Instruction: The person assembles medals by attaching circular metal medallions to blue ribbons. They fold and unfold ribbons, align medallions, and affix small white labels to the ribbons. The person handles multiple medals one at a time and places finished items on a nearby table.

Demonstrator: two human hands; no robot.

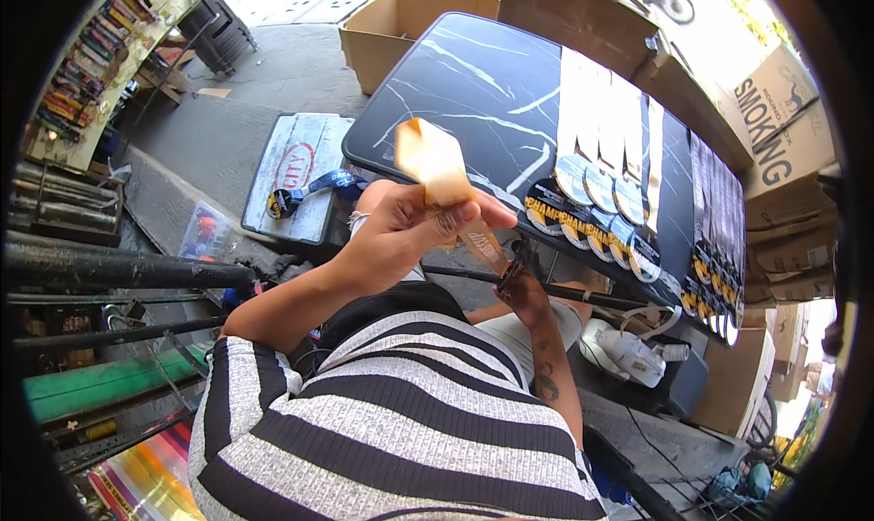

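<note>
A gold and cream ribbon (435, 164) is pinched between the thumb and fingers of my left hand (405, 229). Its wide upper loop stands above the fingers, over the near left edge of the table. From there a printed stretch runs down to my right hand (523, 293), which is closed around its lower end. Something small and dark shows at those fingers; its kind is unclear. Beyond, round medals (596, 191) on white ribbons lie in overlapping rows on the black marble-patterned table (455, 93). More medals on dark ribbons (719, 193) line the table's right side.
Left of the table, a white-topped box (305, 170) bears a blue lanyard (328, 182) with a round medal. Cardboard boxes (401, 20) stand behind and to the right. A white bottle-like thing (628, 352) sits under the table's near side. Metal bars (118, 266) run along my left.
</note>
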